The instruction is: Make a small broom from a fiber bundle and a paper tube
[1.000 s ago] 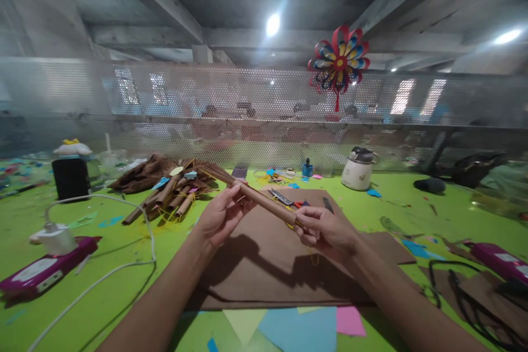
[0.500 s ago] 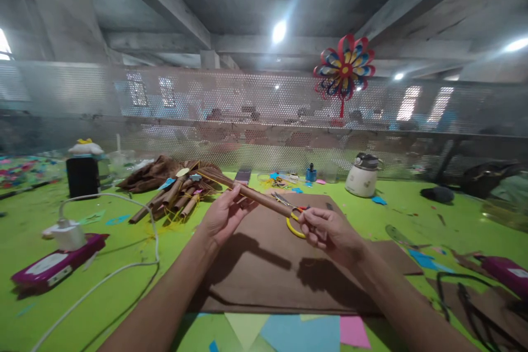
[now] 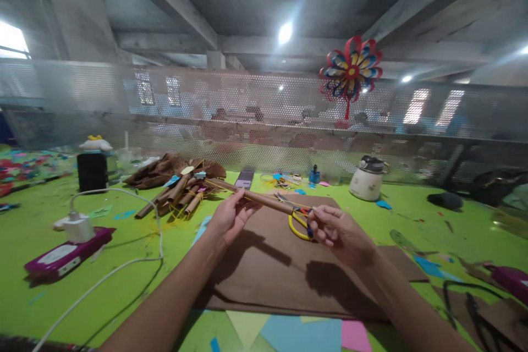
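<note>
My left hand (image 3: 227, 221) is closed around a thin rolled brown paper tube (image 3: 272, 203), which slants from the upper left down toward the right. Just past the tube's near end, the fingertips of my right hand (image 3: 341, 232) pinch a fine yellow thread (image 3: 304, 207) that runs along the tube. Scissors (image 3: 291, 226) with yellow, red and blue on the handles lie behind the tube, partly covered by it and my right fingers. Under both hands is a large sheet of brown paper (image 3: 264, 286), with their shadows on it.
A bundle of brown paper tubes (image 3: 175, 192) with yellow threads lies at the left. Near it are a purple power strip (image 3: 68, 256) with a white cable and a phone (image 3: 245, 177). A white kettle (image 3: 366, 181) stands behind at right; coloured paper (image 3: 303, 333) lies in front.
My right hand has drawn slightly to the right of the tube's end, with the thread stretched between. The view has turned a little left. My left hand keeps its hold on the tube.
</note>
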Demonstrator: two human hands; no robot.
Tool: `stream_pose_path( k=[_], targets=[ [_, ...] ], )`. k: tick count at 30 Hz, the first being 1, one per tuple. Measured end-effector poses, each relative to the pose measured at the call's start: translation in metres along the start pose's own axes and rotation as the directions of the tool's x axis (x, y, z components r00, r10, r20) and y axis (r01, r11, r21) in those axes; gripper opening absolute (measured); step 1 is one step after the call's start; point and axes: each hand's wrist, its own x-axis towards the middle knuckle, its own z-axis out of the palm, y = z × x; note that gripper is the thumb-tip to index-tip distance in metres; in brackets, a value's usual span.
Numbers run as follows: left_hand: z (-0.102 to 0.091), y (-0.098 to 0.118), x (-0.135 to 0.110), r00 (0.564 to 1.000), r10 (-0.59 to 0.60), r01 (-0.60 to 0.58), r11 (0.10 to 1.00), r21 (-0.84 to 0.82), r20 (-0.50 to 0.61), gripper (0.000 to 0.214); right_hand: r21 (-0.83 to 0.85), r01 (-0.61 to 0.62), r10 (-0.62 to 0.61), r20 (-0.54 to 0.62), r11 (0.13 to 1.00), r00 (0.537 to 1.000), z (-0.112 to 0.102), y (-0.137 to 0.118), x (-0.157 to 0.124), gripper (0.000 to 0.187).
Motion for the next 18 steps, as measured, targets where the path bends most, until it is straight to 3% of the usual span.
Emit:
stream_pose_path(
  k=[12,18],
  targets=[
    [-0.001,0.007,0.0,1.0,0.019,-0.021,0.995,-0.096,-0.019,0.016,-0.023,-0.027,0.024,-0.129,0.999,0.991,-0.007,-0.003,0.002,0.029],
    [-0.006,0.014,0.002,0.995,0.096,-0.094,0.985,-0.141,0.009,0.011,-0.107,-0.043,0.033,-0.091,0.993,0.995,-0.009,0.009,0.004,0.029]
  ],
)
